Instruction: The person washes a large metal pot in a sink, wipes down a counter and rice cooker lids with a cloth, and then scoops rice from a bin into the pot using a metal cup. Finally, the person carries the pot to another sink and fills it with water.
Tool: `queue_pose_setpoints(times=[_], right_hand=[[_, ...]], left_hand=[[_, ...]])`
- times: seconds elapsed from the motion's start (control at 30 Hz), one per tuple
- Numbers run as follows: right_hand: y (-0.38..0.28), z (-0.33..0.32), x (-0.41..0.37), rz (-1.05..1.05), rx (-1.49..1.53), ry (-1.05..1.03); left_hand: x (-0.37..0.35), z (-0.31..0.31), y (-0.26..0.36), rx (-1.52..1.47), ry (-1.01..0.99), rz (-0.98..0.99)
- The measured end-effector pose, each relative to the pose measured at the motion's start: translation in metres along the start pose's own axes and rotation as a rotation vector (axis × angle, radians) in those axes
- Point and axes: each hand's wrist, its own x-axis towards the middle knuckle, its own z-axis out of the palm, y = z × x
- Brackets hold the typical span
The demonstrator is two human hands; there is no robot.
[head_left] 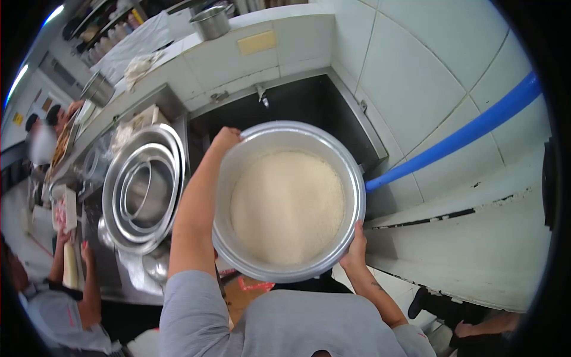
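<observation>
A large round metal pot (361, 209) is held in front of my body, tilted so its inside faces me. Pale, grainy contents that look like rice (288, 207) cover its bottom. My left hand (227, 140) grips the rim at the upper left, its fingers partly hidden behind the edge. At the lower right, my right hand (355, 249) holds the pot's side, with the thumb near the rim. Beyond the pot lies a dark metal sink (297, 102), partly covered by it, with a tap (262, 96) on its back wall.
Nested metal bowls (110, 205) stand on the left counter. A blue hose (458, 138) runs from the right toward the sink. A metal pot (212, 24) sits on the ledge. One co-worker (62, 318) is at the lower left; another person's arm (491, 326) shows at the lower right.
</observation>
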Motion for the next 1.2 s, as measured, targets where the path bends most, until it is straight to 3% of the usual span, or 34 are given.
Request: queue_pose_setpoints(times=[0.17,0.27,0.37,0.43,0.5,0.53,0.6,0.7,0.8,0.9,1.0,1.1,1.2], right_hand=[[0.017,0.027,0.011,-0.102,-0.11,0.087],[0.023,0.033,0.017,-0.119,-0.265,0.069],[0.013,0.036,0.028,-0.446,-0.985,0.127],[-0.004,0.064,0.034,-0.954,-1.205,0.369],[-0.03,0.106,0.052,-1.279,-1.49,0.328],[-0.033,0.123,0.08,-1.317,-1.416,0.277],[-0.03,0.158,0.15,-1.318,-1.345,0.271],[-0.023,0.186,0.237,-1.252,-1.45,0.563],[-0.025,0.195,0.244,-0.877,-1.654,0.472],[-0.021,0.187,0.249,-1.035,-1.691,0.465],[-0.021,0.191,0.248,-0.994,-1.626,0.471],[-0.021,0.19,0.252,-0.994,-1.619,0.485],[-0.022,0.185,0.248,-0.989,-1.637,0.482]], left_hand=[[0.047,0.036,-0.024,-0.204,-0.031,-0.042],[0.101,0.06,-0.046,-0.199,-0.026,0.077],[0.116,0.054,-0.016,-0.14,-0.02,0.048],[0.138,0.057,-0.005,-0.095,-0.016,0.166],[0.157,0.054,0.017,-0.037,-0.015,0.206],[0.158,0.049,0.03,0.002,-0.027,0.179],[0.143,0.043,0.046,0.065,0.007,0.166],[0.133,0.044,0.051,0.178,0.002,0.231],[0.13,0.058,0.031,0.316,0.173,0.338],[0.122,0.06,0.021,0.338,0.175,0.387],[0.121,0.054,0.021,0.233,0.136,0.474],[0.119,0.045,0.026,0.202,0.027,0.405],[0.113,0.043,0.03,0.221,0.044,0.397]])
